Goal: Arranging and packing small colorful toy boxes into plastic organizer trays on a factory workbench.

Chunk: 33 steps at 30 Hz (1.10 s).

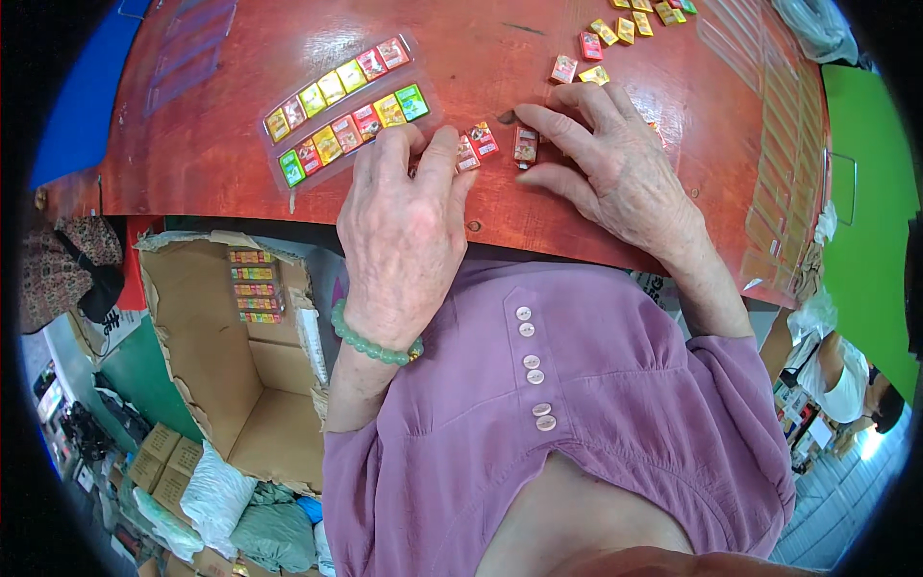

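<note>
A clear plastic blister tray (346,144) lies at the left of the table, with two rows of tiny toy-like boxes in red, yellow and green. My left hand (399,216), wearing a green bead bracelet, bends its fingers down at the tray's near right corner. Small red boxes (468,154) show beside its fingertips, partly hidden by them; the fingers look closed on these. To the right, my right hand (615,159) has another small red box (525,144) between its thumb and index finger.
Loose yellow and red little boxes (625,31) trail across the far right of the red table (461,72). Empty clear trays (788,183) are stacked at the right edge. Below the table's left side stands an open carton (216,375) containing a filled tray (255,287).
</note>
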Available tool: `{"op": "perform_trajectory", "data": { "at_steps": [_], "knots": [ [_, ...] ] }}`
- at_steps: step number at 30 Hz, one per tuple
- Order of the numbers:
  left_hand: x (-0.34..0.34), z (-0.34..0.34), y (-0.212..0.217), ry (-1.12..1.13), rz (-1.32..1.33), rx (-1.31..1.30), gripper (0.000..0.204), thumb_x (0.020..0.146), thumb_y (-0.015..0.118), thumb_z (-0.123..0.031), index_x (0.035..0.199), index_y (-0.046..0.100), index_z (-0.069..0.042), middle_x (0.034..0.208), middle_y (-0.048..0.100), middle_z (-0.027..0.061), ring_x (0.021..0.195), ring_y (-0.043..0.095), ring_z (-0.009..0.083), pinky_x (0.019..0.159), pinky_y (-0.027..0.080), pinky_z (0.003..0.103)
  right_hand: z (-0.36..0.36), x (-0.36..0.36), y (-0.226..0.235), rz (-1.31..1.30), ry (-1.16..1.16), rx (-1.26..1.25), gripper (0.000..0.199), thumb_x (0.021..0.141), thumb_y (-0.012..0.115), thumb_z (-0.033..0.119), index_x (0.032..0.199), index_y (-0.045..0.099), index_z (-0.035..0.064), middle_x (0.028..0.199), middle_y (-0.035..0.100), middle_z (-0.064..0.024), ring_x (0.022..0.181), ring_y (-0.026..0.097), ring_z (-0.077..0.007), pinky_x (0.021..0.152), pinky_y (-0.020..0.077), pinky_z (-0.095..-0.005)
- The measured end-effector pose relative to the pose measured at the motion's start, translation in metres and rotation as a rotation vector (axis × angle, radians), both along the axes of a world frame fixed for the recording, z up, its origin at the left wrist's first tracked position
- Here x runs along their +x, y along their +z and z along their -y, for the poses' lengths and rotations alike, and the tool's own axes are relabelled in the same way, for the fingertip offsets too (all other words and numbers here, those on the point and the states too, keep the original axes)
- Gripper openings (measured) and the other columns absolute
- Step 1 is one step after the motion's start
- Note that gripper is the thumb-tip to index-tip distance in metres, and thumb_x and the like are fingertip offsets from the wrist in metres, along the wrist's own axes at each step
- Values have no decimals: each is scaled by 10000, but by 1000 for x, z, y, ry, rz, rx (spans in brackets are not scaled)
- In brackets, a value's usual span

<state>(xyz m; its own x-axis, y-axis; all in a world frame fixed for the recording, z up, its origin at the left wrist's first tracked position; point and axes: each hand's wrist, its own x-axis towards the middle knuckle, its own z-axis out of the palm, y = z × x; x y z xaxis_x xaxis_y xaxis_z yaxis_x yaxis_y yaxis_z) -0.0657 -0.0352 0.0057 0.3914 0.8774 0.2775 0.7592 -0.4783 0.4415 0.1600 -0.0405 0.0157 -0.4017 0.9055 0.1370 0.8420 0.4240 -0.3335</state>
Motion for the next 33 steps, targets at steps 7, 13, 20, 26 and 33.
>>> {"op": "perform_trajectory", "data": {
  "at_steps": [7,13,20,26,33],
  "knots": [
    [5,-1,-2,-5,22,-26,442,829,809,-215,1225,697,-54,1043,567,92,962,614,281,776,551,404,-2,-1,-7,-101,22,10,492,792,841,274,1228,701,93,1179,609,-124,1053,602,-298,870,534,-421],
    [14,-2,-7,51,-2,-15,391,827,807,-224,1188,720,-101,1015,554,68,891,601,253,729,542,380,-1,-4,-15,-232,27,-21,395,816,819,189,1180,721,71,1053,630,-101,949,624,-268,818,529,-372],
    [18,-3,-12,24,41,83,308,807,807,-186,1097,738,-109,986,564,44,851,583,252,718,532,370,-2,-2,-16,-254,65,0,378,819,814,187,1160,720,53,1013,638,-96,946,621,-280,815,529,-377],
    [15,-4,-12,-3,80,18,342,769,832,-185,1092,748,-107,964,572,43,869,599,244,726,531,382,4,2,0,-95,68,-35,543,790,833,277,1269,667,81,1167,613,-108,1021,615,-314,865,539,-413],
    [7,-11,-4,-80,162,-112,467,750,863,-220,1182,744,-89,968,577,70,855,620,255,736,535,388,13,0,9,33,-107,-125,586,821,799,359,1328,601,143,1177,561,-129,1017,638,-324,845,561,-446]
  ]
}}
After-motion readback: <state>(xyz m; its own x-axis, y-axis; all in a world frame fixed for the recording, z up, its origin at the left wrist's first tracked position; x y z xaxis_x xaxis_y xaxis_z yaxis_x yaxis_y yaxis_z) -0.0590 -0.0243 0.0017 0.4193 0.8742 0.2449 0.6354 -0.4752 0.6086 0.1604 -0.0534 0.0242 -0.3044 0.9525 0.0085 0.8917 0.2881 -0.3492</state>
